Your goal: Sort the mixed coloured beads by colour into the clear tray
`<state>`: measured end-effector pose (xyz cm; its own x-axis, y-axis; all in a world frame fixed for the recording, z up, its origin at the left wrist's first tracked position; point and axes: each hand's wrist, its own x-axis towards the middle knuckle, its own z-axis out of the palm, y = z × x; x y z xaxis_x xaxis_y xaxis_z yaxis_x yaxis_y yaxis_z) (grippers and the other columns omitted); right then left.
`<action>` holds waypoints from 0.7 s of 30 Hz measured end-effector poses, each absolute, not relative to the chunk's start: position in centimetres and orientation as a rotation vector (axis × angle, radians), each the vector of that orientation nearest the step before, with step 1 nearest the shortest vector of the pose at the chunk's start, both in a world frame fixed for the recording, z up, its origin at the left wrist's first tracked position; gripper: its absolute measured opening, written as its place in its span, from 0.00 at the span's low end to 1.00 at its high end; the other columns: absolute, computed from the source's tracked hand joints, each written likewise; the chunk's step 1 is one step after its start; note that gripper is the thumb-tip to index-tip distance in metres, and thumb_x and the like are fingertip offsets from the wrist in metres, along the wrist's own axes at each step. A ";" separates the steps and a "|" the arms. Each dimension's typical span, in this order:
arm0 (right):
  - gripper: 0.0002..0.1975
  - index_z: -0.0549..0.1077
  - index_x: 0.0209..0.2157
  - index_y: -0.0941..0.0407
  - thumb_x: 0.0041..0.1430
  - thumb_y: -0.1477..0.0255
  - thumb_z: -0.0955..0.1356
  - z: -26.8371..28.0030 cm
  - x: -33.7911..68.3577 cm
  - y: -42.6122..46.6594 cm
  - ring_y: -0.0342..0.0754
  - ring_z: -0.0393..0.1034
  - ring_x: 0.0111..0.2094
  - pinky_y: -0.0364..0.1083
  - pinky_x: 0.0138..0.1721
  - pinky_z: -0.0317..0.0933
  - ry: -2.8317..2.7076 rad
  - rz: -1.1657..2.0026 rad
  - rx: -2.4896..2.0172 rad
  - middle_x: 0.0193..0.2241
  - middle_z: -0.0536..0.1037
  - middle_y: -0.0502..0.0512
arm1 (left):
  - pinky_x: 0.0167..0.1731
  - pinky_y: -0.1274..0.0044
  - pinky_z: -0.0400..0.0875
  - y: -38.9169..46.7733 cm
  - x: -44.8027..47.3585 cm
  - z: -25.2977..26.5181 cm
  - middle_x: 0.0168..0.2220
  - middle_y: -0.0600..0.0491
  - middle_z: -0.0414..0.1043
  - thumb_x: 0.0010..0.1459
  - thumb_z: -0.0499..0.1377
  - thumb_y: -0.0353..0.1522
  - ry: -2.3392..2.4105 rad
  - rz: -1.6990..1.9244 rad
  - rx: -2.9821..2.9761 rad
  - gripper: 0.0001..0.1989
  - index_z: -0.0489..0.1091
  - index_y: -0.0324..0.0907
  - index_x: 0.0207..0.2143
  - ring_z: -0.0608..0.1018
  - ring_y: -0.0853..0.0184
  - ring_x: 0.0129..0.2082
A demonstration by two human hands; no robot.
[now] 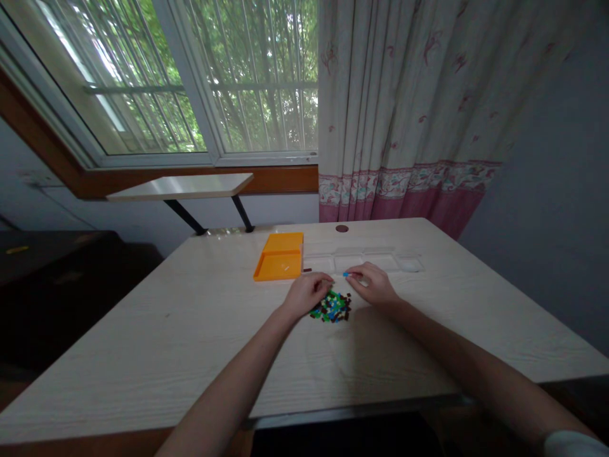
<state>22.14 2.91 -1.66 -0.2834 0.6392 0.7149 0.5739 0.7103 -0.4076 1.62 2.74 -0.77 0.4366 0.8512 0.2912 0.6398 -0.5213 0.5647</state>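
A pile of small green, blue, brown and white building pieces (332, 307) lies on the table. My left hand (307, 293) rests at the pile's upper left edge, its fingers curled together. Whatever is between those fingertips, if anything, is too small to make out. Just above and right of the pile, my right hand (375, 287) pinches a small blue piece (346, 274) between thumb and finger. Behind both hands stand clear plastic trays (334, 262) in a row, partly covered by the right hand. One dark brown piece (307, 270) sits near the trays' left end.
An open orange case (271, 267) with a few small white bits lies left of the trays. Farther back is a round brown disc (341, 228). A raised shelf (190, 185) on black legs stands at the table's back left, below the window. A curtain (380, 114) hangs behind.
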 end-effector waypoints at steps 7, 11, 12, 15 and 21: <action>0.08 0.73 0.33 0.54 0.53 0.68 0.65 -0.8 23.9 2.9 0.42 0.64 0.22 0.44 0.30 0.59 -1.825 -0.171 -0.990 0.19 0.71 0.50 | 0.38 0.78 0.63 3.0 1.0 -0.5 0.35 0.50 0.69 0.57 0.49 0.35 1.211 0.584 2.473 0.13 0.72 0.43 0.38 0.70 0.67 0.37; 0.07 0.73 0.33 0.55 0.53 0.69 0.65 -0.7 23.8 2.7 0.42 0.64 0.21 0.43 0.30 0.59 -1.809 -0.202 -0.963 0.19 0.72 0.50 | 0.40 0.78 0.63 2.8 1.2 -0.8 0.37 0.51 0.67 0.58 0.48 0.36 1.222 0.514 2.506 0.14 0.71 0.45 0.40 0.70 0.68 0.39; 0.07 0.73 0.33 0.55 0.53 0.69 0.65 -0.7 23.7 2.6 0.41 0.64 0.21 0.43 0.30 0.59 -1.806 -0.201 -0.958 0.19 0.72 0.50 | 0.40 0.78 0.64 2.8 1.2 -0.9 0.37 0.51 0.67 0.58 0.48 0.36 1.228 0.512 2.512 0.14 0.70 0.46 0.40 0.70 0.68 0.39; 0.08 0.73 0.33 0.55 0.53 0.69 0.65 -0.6 23.5 2.5 0.41 0.64 0.21 0.43 0.30 0.60 -1.804 -0.183 -0.974 0.19 0.72 0.50 | 0.39 0.79 0.64 2.7 1.3 -1.0 0.38 0.51 0.66 0.58 0.48 0.36 1.234 0.514 2.529 0.14 0.70 0.46 0.40 0.70 0.68 0.39; 0.09 0.74 0.33 0.54 0.53 0.67 0.64 -0.8 23.5 2.6 0.41 0.64 0.20 0.43 0.30 0.60 -1.795 -0.162 -1.000 0.19 0.72 0.50 | 0.38 0.79 0.65 2.5 1.5 -0.7 0.38 0.52 0.66 0.57 0.48 0.36 1.286 0.488 2.521 0.13 0.70 0.46 0.40 0.71 0.68 0.38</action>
<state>23.52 2.60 -0.79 -0.1250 0.5521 0.8244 0.6905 0.6450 -0.3273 1.45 2.53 -0.74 0.5498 0.8171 0.1734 0.7266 -0.5703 0.3832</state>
